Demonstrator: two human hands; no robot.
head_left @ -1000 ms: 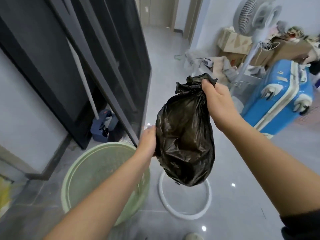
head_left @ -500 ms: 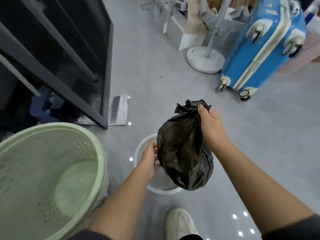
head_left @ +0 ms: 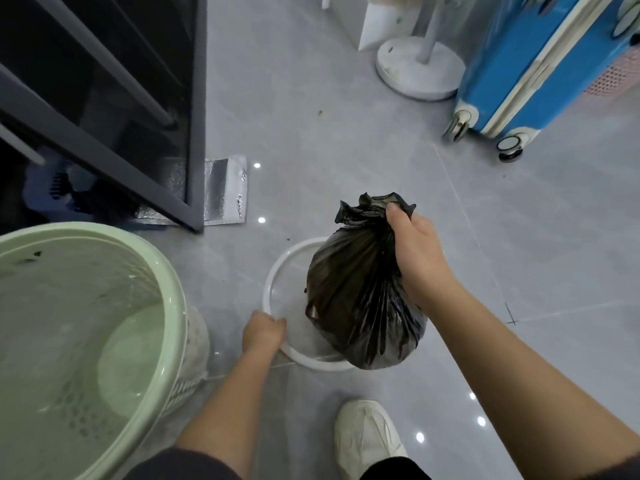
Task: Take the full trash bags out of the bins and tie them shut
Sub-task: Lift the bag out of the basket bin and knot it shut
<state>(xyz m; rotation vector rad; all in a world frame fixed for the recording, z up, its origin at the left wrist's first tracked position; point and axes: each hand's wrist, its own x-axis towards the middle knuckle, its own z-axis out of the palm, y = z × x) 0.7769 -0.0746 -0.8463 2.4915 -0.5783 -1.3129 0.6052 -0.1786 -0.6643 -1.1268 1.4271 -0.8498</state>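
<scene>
Two hands are busy in the head view. The right hand (head_left: pixel 415 258) is closed in a fist round the gathered neck of a black trash bag (head_left: pixel 360 306), whose crumpled top sticks out above the knuckles. The bag hangs full and clear of the floor (head_left: pixel 346 150), above the near right part of a small bin (head_left: pixel 273 271) with a white rim. The left hand (head_left: pixel 263 332) has its fingers curled over the near edge of that rim and grips it. A larger green bin (head_left: pixel 173 306) stands just to the left with no bag inside, and a pale shoe (head_left: pixel 367 434) shows below.

The lift-out step looks done for this bag; I see no knot in the neck, so tying seems to be next. That would need the left hand to let go of the rim and come up to the neck, so both hands can twist and knot the loose plastic without spilling anything.
</scene>
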